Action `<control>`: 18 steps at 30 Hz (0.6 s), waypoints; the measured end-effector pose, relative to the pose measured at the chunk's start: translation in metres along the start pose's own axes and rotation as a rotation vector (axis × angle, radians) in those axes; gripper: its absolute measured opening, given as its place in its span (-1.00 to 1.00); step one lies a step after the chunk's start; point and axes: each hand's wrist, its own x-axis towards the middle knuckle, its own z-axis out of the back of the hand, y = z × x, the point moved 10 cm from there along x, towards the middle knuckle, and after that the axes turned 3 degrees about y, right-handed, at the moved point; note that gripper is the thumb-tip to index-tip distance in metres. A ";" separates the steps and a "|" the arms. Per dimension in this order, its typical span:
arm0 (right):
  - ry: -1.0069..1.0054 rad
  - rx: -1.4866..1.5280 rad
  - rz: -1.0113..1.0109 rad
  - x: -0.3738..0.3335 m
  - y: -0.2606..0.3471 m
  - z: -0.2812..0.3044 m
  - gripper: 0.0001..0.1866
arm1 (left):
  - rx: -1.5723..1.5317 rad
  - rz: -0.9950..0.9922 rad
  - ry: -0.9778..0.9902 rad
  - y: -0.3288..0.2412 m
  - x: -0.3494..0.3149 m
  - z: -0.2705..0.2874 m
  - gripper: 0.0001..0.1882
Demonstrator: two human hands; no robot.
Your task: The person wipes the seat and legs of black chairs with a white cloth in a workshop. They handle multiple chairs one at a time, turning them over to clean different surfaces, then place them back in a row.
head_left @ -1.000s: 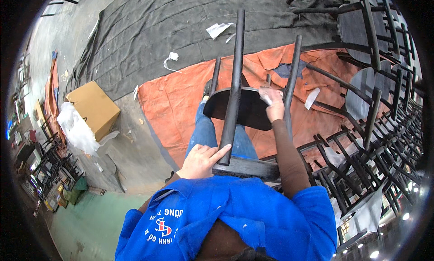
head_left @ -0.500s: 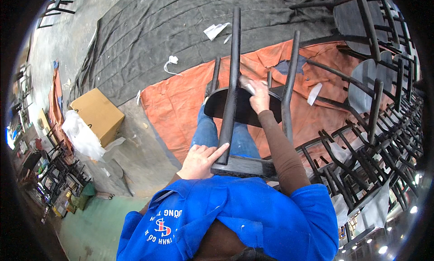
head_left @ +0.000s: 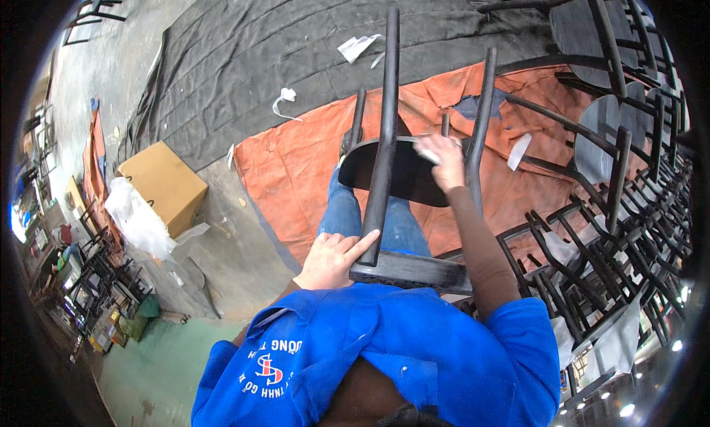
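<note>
A black wooden chair [head_left: 386, 116] stands tipped against my body, its legs pointing away from me. My left hand [head_left: 334, 261] holds it close to my chest, the index finger laid along the bottom of the near leg. Over the far right part of the dark rounded seat panel [head_left: 396, 172], my right hand [head_left: 445, 164] is closed on a thin, pale pad-like piece [head_left: 427, 156]. What that piece is made of cannot be made out, and the fingers partly cover it. My jeans [head_left: 342, 209] show below the panel.
An orange tarp [head_left: 288, 168] and a dark cloth [head_left: 244, 65] cover the floor, with paper scraps [head_left: 359, 48] on them. A cardboard box [head_left: 166, 187] with white plastic wrap [head_left: 137, 220] stands left. Many black chairs [head_left: 592, 257] crowd the right side.
My right hand has moved right across the panel, toward the right leg, with the pale piece. My left hand keeps its place on the chair.
</note>
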 end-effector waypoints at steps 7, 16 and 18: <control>-0.037 -0.185 0.086 0.001 0.016 -0.005 -0.35 | -0.002 0.007 -0.010 0.001 -0.005 -0.003 -0.06; 0.054 -0.059 0.041 0.008 0.005 -0.009 -0.45 | -0.027 0.014 -0.044 0.003 -0.008 -0.007 -0.01; 0.123 -0.195 0.063 0.007 0.008 -0.017 -0.39 | -0.023 0.008 -0.030 0.002 -0.008 -0.009 -0.01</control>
